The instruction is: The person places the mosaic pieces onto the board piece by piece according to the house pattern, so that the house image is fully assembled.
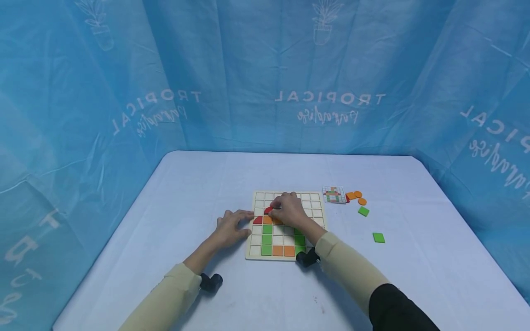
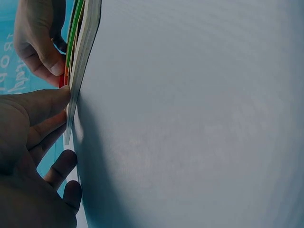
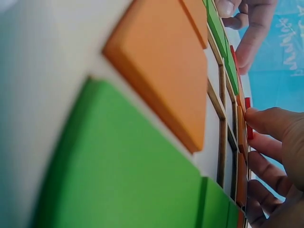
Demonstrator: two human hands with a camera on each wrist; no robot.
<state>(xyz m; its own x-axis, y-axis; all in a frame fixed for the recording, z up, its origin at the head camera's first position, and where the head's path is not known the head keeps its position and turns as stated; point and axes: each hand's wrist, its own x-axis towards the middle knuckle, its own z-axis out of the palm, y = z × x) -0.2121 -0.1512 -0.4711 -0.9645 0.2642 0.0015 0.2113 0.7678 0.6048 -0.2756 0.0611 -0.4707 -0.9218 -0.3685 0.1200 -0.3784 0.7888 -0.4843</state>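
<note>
A pale wooden grid board [image 1: 255,237] lies on the table with orange and green square tiles set in its cells. At its left edge, the fingers and thumb of my left hand [image 1: 232,228] touch the rim, loosely extended. My right hand [image 1: 288,209] reaches over the upper part of the board and pinches a red rounded tile [image 3: 248,118] between thumb and finger. Another red tile [image 1: 258,220] with a curved side sits in the leftmost column, beside an orange square [image 1: 267,220]. My right hand hides some cells behind it.
A pattern card [image 1: 333,194] lies at the board's upper right. Next to it are several loose orange tiles [image 1: 358,195], a bit of red, and two green squares, one [image 1: 363,211] nearer the card, another [image 1: 378,237] lower. Blue curtains [image 1: 248,69] surround the white table [image 1: 198,184].
</note>
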